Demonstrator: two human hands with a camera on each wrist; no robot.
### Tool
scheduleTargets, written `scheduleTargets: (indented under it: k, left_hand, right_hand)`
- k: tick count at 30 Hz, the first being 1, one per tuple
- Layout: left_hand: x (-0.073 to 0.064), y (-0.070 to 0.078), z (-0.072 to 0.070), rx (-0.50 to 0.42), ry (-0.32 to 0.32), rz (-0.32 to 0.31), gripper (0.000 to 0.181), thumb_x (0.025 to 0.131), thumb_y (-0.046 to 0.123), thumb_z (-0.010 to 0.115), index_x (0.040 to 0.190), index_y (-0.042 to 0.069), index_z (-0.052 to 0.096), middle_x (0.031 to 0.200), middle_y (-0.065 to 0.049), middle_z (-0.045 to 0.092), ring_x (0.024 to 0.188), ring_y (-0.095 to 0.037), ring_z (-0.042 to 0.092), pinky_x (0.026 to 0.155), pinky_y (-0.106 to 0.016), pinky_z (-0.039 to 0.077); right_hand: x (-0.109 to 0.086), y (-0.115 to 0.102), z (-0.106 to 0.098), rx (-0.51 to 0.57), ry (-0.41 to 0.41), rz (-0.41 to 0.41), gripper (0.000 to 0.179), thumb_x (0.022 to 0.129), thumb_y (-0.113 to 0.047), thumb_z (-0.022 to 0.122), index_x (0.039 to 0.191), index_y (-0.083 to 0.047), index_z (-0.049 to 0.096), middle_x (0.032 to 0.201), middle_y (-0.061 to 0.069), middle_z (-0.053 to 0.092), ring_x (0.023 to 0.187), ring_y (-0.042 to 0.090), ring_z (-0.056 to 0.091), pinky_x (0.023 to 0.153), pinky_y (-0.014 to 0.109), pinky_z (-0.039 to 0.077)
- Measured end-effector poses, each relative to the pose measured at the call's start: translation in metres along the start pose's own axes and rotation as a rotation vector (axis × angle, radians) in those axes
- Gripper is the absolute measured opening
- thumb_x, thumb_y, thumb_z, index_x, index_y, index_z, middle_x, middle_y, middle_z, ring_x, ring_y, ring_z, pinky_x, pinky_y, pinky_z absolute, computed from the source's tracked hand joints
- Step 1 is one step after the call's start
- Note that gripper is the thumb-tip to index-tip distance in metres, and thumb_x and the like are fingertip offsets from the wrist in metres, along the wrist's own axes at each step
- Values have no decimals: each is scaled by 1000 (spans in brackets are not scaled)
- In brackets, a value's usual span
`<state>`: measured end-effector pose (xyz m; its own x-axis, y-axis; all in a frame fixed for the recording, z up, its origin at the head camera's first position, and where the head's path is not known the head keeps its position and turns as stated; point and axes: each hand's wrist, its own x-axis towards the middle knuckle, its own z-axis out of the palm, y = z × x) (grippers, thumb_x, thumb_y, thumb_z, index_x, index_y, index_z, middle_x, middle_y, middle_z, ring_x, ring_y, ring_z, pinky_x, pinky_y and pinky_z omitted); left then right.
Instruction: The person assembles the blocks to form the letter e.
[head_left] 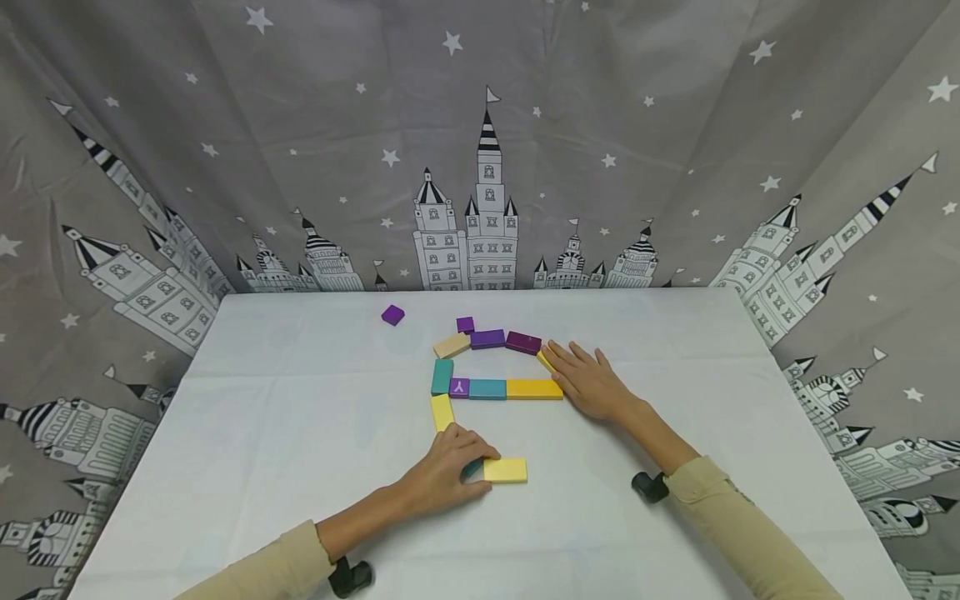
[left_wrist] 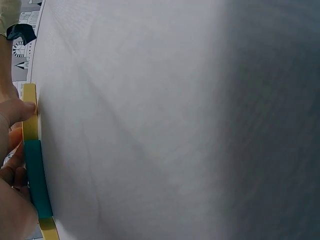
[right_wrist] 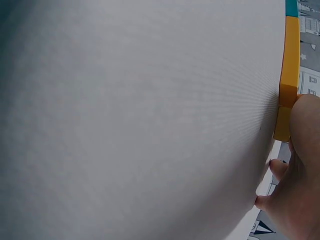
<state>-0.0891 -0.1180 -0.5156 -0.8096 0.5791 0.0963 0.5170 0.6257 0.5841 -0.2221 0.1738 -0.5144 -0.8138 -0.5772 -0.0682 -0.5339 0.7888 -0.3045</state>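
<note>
My left hand (head_left: 444,472) pinches the left end of a pale yellow block (head_left: 507,471) between thumb and forefinger, low in the head view. A teal block (left_wrist: 38,177), partly covered by that hand, stands end to end with it. Beyond the knuckles, another pale yellow block (head_left: 442,412) leads up to a standing line of blocks. My right hand (head_left: 592,385) lies with straight fingers over the right end of the shape. Beneath its fingers shows a small part of a yellow block (head_left: 546,361), and the long orange-yellow block (head_left: 534,389) ends at its thumb side.
A loop of blocks continues with a teal block (head_left: 442,377), a purple Y block (head_left: 459,388), a blue block (head_left: 487,389), a tan block (head_left: 452,346), a violet block (head_left: 487,339) and a maroon block (head_left: 523,342). Two small purple pieces, one a loose cube (head_left: 393,315), lie farther back on the white table (head_left: 300,400).
</note>
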Motion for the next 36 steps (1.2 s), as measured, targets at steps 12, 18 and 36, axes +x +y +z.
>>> scheduleTargets:
  k: [12,18,36]
  left_hand:
    - [0,0,0,-3,2,-2,34,84,21,80,117,18,70,110,7,64,96,-11,40,82,-32,38]
    - [-1,1,-1,-4,17,17,36,83,23,81,117,18,70,112,6,61,97,-11,41,84,-32,39]
    - [17,-12,-33,-128,97,-28,34,94,16,71,125,6,64,119,-2,62,109,-19,57,95,-39,51]
  right_hand:
    - [0,0,-1,2,0,-5,54,109,-35,36,159,-19,25,163,3,22,147,39,20,112,70,9]
    - [0,0,0,-4,-9,-1,54,109,-35,35,159,-19,25,164,3,21,148,38,20,113,69,9]
    - [0,0,-1,10,-12,6,55,109,-36,35,160,-20,24,164,2,20,148,38,18,113,69,7]
